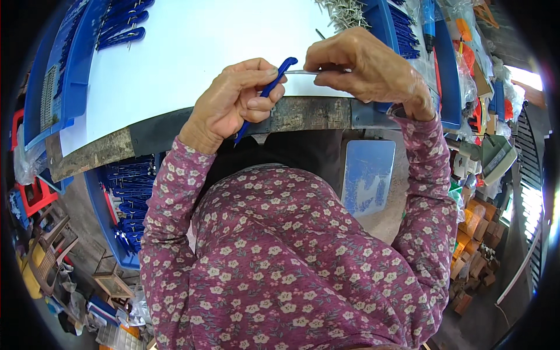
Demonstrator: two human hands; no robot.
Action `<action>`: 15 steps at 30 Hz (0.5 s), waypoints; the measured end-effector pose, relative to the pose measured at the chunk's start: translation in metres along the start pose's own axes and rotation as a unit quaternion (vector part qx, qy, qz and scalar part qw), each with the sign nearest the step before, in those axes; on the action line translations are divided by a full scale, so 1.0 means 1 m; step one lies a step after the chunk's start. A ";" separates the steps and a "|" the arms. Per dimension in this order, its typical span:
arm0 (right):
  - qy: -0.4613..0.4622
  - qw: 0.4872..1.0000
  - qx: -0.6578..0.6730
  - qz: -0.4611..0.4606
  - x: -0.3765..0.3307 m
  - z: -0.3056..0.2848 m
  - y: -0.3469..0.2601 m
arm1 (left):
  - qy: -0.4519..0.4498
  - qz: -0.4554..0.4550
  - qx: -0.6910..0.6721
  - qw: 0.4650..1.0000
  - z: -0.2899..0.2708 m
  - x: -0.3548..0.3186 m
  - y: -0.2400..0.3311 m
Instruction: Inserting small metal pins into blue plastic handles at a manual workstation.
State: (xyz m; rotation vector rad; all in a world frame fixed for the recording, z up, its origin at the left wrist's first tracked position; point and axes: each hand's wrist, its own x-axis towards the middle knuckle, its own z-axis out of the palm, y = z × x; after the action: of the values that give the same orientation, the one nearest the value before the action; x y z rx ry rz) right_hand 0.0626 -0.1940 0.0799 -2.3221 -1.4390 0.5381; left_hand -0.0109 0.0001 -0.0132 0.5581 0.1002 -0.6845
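A blue handle [269,88] is gripped by the left hand [233,105]; a metal rod [303,72] (thin) is pinched by the right hand [367,67] over the table [175,52].

A slim blue plastic handle [267,90], long and flattened with a rounded upper tip, slants from lower left to upper right in the grip of the left hand [233,105], its lower end poking out below the palm just over the near edge of the white tabletop [175,52]. A thin, pale metal rod [303,72] lies almost level between the handle's tip and the pinching fingers of the right hand [364,67], its left end meeting the blue tip.
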 end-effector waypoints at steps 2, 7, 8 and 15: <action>-0.010 1.000 0.001 -0.016 0.000 -0.003 -0.001 | -0.025 -0.026 -0.020 0.999 0.000 0.001 0.000; -0.075 0.997 -0.002 0.008 0.005 -0.012 -0.007 | -0.019 -0.062 -0.026 0.998 0.001 0.001 -0.001; -0.086 0.996 -0.004 0.006 0.005 -0.012 -0.008 | -0.026 -0.065 -0.033 0.997 0.000 0.001 -0.002; -0.095 0.993 0.029 -0.057 -0.001 -0.011 0.001 | -0.050 -0.109 -0.036 0.992 0.004 -0.001 -0.004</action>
State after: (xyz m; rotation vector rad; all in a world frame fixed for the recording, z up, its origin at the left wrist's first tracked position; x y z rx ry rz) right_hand 0.0682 -0.1968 0.0895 -2.1772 -1.6063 0.7735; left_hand -0.0145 -0.0039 -0.0114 0.4469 0.0923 -0.9171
